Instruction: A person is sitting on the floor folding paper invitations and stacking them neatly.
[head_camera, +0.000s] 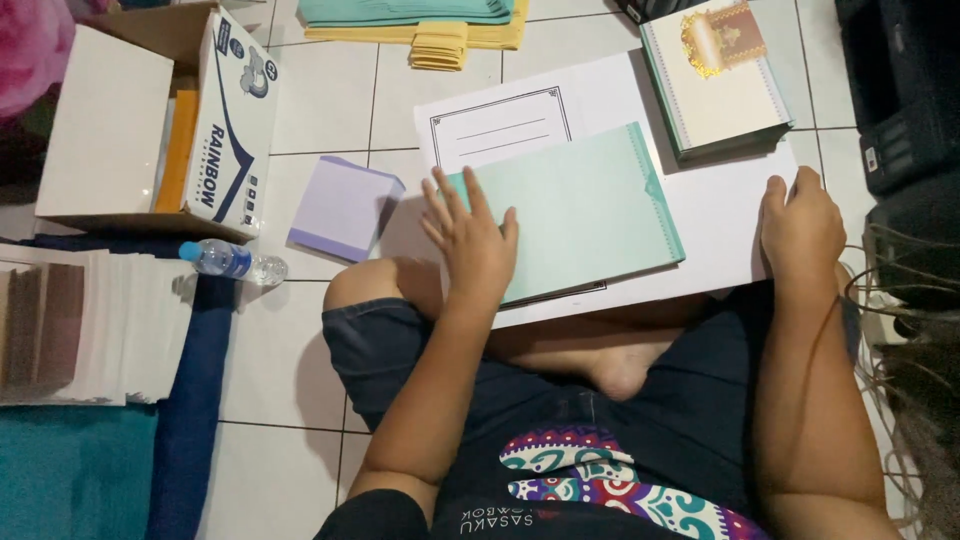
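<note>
I sit cross-legged on a tiled floor. A pale green paper sheet (585, 205) lies on top of a white sheet with a black printed frame (500, 125), both on a larger white sheet (720, 215) resting over my knees. My left hand (470, 240) lies flat, fingers spread, on the left edge of the green sheet. At the right edge of the large white sheet my right hand (800, 225) rests with fingers curled, and nothing shows in it.
A stack of cream cards with a gold ornament (715, 80) lies at the upper right. A lilac paper block (342, 208), a plastic bottle (232, 262) and an open cardboard box (150, 120) are at left. White paper stacks (110, 325) sit far left; yellow and green paper (440, 28) at top.
</note>
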